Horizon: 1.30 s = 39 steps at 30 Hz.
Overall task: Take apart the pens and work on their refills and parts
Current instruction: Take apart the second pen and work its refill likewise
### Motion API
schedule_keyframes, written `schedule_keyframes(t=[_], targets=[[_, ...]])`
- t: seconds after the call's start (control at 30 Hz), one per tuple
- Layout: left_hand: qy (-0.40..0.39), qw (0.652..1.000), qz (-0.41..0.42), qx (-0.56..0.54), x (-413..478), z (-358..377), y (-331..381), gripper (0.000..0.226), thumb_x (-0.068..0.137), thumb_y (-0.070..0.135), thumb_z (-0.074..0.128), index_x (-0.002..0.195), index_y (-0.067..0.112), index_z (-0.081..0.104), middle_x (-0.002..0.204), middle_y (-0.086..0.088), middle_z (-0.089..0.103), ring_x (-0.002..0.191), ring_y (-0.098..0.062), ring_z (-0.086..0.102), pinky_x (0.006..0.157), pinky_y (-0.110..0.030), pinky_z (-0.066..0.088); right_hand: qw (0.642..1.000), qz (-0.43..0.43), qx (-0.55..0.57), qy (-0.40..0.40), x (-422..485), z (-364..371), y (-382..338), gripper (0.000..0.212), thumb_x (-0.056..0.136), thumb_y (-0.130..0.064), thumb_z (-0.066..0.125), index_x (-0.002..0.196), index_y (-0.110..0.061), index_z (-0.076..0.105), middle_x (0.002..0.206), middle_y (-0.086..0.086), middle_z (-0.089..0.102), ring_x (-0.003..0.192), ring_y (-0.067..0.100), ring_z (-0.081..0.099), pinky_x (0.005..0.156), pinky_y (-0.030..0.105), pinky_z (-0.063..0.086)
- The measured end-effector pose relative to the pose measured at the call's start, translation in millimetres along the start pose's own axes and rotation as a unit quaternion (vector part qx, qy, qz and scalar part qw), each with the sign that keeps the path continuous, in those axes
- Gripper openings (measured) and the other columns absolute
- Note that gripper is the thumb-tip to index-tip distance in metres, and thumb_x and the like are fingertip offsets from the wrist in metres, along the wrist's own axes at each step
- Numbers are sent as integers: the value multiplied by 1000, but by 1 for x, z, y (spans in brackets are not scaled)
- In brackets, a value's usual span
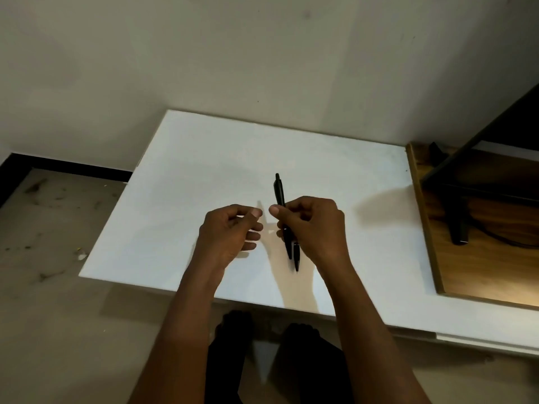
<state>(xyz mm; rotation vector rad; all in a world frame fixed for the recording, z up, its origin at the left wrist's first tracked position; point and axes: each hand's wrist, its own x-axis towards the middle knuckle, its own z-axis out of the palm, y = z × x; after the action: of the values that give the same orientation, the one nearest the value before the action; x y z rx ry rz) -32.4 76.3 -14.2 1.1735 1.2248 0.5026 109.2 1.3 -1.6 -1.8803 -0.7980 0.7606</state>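
The right hand [310, 225] was held above the white tabletop [204, 158], its fingers clenched round two black pens [280, 193] gripped side by side. One pen's clip end projected well beyond the thumb, and both tips showed below the curled fingers. The left hand [230, 231] hovered just beside it, fingers loosely curled with nothing visible in them, thumb tip near the right thumb.

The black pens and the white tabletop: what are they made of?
The black pens look like plastic, smooth with a faint sheen. The white tabletop looks like matte laminate or painted board, flat and even; which, I cannot tell.
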Motion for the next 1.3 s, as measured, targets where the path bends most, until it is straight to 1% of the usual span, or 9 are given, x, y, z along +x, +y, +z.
schedule_keyframes(t=[0.17,0.33,0.57,0.77,0.9,1.03,1.13,1.23,1.3], targets=[[2,1000,18,22,1,10,-3,25,93,38,68,101,16,77,88,-6,79,82,-20,76,73,-38,64,978,7,-210,-2,-3,25,10,34,82,-47,78,96,-17,70,75,-2,73,73,14,70,72,32,55],[28,996,38,80,4,20,-8,19,90,32,73,102,18,78,88,-5,79,86,-21,75,78,-41,63,970,4,-241,17,-3,30,14,28,88,-39,74,97,-15,63,82,-2,65,75,15,64,55,16,35],[59,985,70,146,5,29,-11,22,96,18,62,113,19,77,101,-5,78,95,-25,73,88,-46,59,970,-19,-243,13,-5,44,15,20,98,-23,61,99,-5,66,86,12,70,80,27,67,72,39,56],[49,979,81,181,4,27,-11,27,100,14,57,121,15,73,112,-9,76,102,-30,70,92,-47,57,955,-11,-296,-11,-3,44,17,23,102,-20,55,101,-8,74,89,10,73,80,22,68,70,32,53],[39,980,71,182,6,26,-11,27,100,15,59,123,14,71,115,-12,75,104,-31,70,95,-48,56,955,2,-296,-10,-1,42,18,30,103,-24,53,87,-8,73,81,10,69,74,21,64,60,28,40],[40,981,67,177,6,26,-11,26,99,15,60,122,13,72,111,-14,75,104,-32,70,94,-49,57,961,-4,-277,-1,-1,38,17,31,102,-24,56,81,-8,73,75,9,68,66,19,56,60,26,33],[76,976,98,181,5,26,-10,24,98,15,60,117,14,74,108,-11,76,99,-29,71,90,-49,58,968,-24,-249,37,-3,28,13,27,99,-25,62,82,-10,77,77,6,72,70,18,60,62,26,33],[129,963,143,189,1,27,-7,21,97,12,61,111,13,77,100,-7,77,88,-26,72,85,-47,59,969,-7,-234,83,-4,12,13,19,93,-24,68,81,-13,78,79,1,75,78,19,66,65,27,44],[137,962,154,180,-2,30,-3,19,97,11,61,106,13,78,94,-6,78,84,-25,72,83,-47,59,966,24,-239,94,-7,-1,16,21,87,-26,73,70,-13,74,69,-2,72,70,17,67,54,20,39]])
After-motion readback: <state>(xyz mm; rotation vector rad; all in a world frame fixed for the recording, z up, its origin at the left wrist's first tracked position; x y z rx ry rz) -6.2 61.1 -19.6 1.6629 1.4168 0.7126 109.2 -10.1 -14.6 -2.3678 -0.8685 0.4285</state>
